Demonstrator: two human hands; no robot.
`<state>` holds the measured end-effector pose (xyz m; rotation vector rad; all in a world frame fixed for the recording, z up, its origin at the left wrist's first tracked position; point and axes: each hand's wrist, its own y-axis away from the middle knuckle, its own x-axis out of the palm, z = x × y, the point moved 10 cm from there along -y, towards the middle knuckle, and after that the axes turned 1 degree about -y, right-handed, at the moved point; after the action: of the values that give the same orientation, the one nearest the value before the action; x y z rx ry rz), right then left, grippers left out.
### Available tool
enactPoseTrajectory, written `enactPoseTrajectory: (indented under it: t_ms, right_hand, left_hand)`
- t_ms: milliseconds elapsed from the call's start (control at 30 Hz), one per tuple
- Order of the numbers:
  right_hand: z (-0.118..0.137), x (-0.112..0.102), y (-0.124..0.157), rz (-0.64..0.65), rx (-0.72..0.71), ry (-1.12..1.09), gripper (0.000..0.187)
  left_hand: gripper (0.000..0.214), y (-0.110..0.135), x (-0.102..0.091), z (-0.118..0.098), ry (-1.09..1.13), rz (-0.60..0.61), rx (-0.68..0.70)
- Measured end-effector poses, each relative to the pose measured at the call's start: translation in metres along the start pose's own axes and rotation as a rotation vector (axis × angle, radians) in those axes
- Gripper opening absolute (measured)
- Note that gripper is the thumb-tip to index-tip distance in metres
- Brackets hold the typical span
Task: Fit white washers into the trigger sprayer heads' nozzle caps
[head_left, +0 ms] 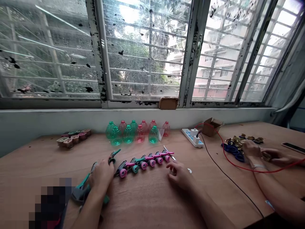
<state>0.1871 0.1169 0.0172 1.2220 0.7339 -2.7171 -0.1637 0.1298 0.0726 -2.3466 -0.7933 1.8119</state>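
Note:
My left hand is closed around a dark trigger spray head with a teal lever, which pokes out past its fingers. Grey and teal parts lie beside and under that hand; their exact kind is unclear. From there a slanted row of trigger spray heads with pink or teal levers and collars runs rightward. Near its right end my right hand rests on the table, fingers loosely bent and apart, with nothing visible in them. A thin metal tool lies behind the row, and a small white piece is beside my right hand.
Clear green and pink bottles stand along the wall. Stacked small boxes sit at the left. A power strip, cables and an open carton are right of centre. A co-worker's hands handle gold and blue pieces at the right.

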Motion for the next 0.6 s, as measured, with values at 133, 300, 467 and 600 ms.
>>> enactPoseTrajectory:
  t_ms: [133, 300, 467, 600]
  right_hand:
    - [-0.004, 0.003, -0.001, -0.017, -0.007, -0.028, 0.026]
    - [-0.003, 0.012, -0.001, 0.012, -0.043, -0.030, 0.029]
    - [-0.002, 0.013, 0.000, 0.003, -0.056, -0.024, 0.023]
    - [-0.005, 0.012, 0.001, -0.007, -0.053, -0.020, 0.021]
  left_hand:
    - [0.034, 0.007, -0.032, -0.001, 0.115, -0.185, -0.021]
    - [0.029, 0.030, -0.047, -0.051, 0.274, -0.266, 0.375]
    - [0.029, 0.096, -0.008, -0.132, 0.251, 0.087, 1.030]
    - [0.032, 0.129, 0.017, -0.156, 0.183, 0.308, 1.148]
